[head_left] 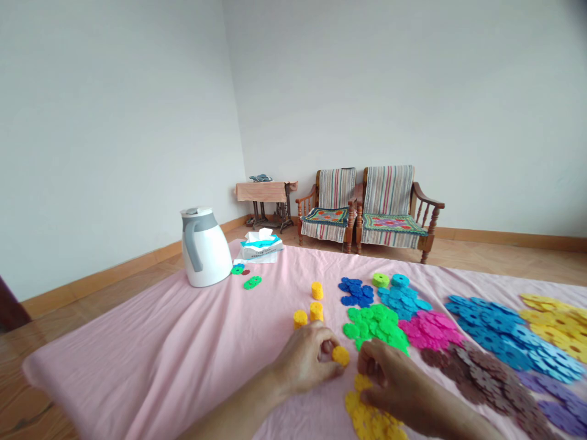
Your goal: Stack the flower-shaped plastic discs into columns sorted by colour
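Pinching a yellow disc (340, 356) at its fingertips — left hand (306, 359); right hand (398, 379) curled over a yellow pile (370, 423), hold unclear

Pink-clothed surface (174, 342), white jug (208, 253), tissue box (262, 247), yellow disc stacks (316, 313), coloured disc piles (375, 324)

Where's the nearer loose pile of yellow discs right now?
In the head view, the nearer yellow pile lies at the bottom edge, right of centre, partly hidden by the right hand and left of the brown discs.
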